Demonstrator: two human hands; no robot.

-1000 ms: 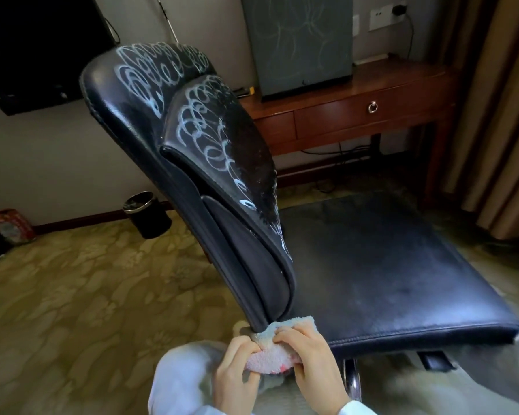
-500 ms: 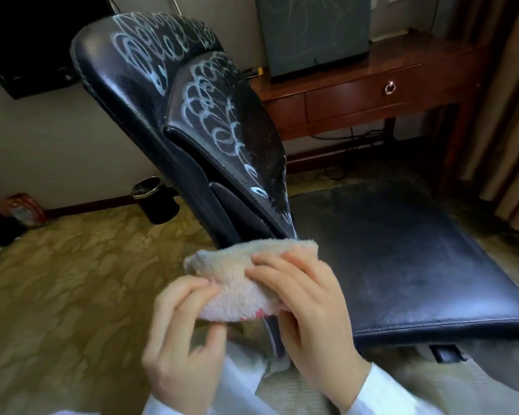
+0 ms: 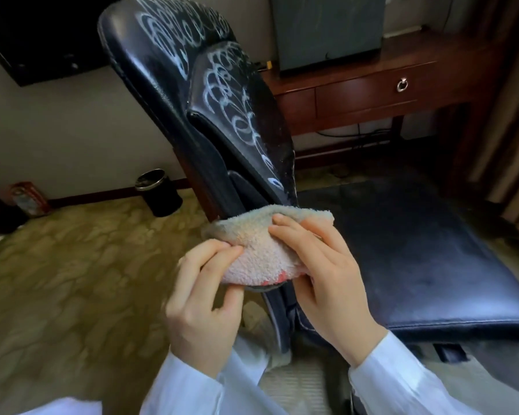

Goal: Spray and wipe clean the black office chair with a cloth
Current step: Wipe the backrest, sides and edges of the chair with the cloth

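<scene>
While both hands bunch the cloth (image 3: pixel 261 253) at frame centre, it sits at the low end of the chair (image 3: pixel 168 85) backrest (image 3: pixel 210 163), where back and seat (image 3: pixel 417 250) meet; cannot tell if it is pressed on the leather or just in front. Left hand (image 3: pixel 204 298) at 7 o'clock pinches the cloth's near edge between fingertips and thumb. Right hand (image 3: pixel 324 283) at 5 o'clock lies over the top fold with the thumb tucked under, so both are grasping the cloth. Judgement: it is being folded into a pad, thick side out, ready to wipe up the back. White scribbles (image 3: pixel 222 82) cover the backrest toward 12 o'clock, not wiped yet; most of the job is left. The seat at 3 o'clock looks dull and dusty, with no scribbles. White sleeves (image 3: pixel 402 375) run along the bottom edge. Room: patterned yellow carpet (image 3: pixel 57 280) from 8 to 9 o'clock, small black bin (image 3: pixel 159 193) near the wall at 9 to 10, dark screen (image 3: pixel 42 34) at 11, wooden desk (image 3: pixel 372 94) with a ring-pull drawer (image 3: pixel 402 84) at 1 to 2, dark cabinet (image 3: pixel 327 28) on it, curtain (image 3: pixel 516 115) at 3.
</scene>
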